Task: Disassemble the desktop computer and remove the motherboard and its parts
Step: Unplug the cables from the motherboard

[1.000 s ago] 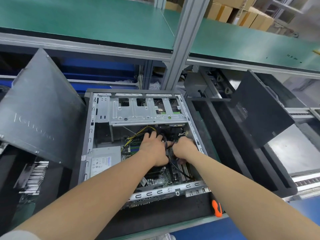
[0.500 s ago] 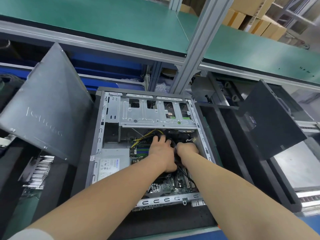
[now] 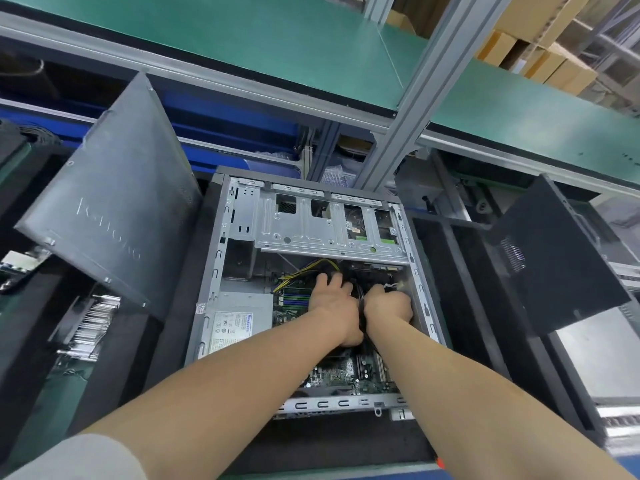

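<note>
The open desktop case [image 3: 221, 271] lies on its side in the middle of the bench. The green motherboard [image 3: 346, 375] shows at its floor, with the grey power supply [image 3: 235, 323] to the left and the metal drive cage [image 3: 311, 226] at the far end. Both of my hands reach deep inside, just below the cage. My left hand [image 3: 334, 299] points its fingers down among the yellow wires [image 3: 304, 268] and black cables [image 3: 362, 306]; its fingertips are hidden. My right hand [image 3: 388, 303] is curled and pinches a white-tipped cable [image 3: 393, 287] near the case's right wall.
The grey side panel [image 3: 114, 209] leans at the left, and a black panel [image 3: 554, 258] leans at the right over a black foam tray [image 3: 450, 271]. Finned metal parts [image 3: 90, 323] are stacked at the lower left. An aluminium post [image 3: 415, 98] and green shelf [image 3: 277, 39] rise behind.
Both hands have moved a little farther into the case toward the drive cage. The view has tilted up, so the case sits lower in the frame.
</note>
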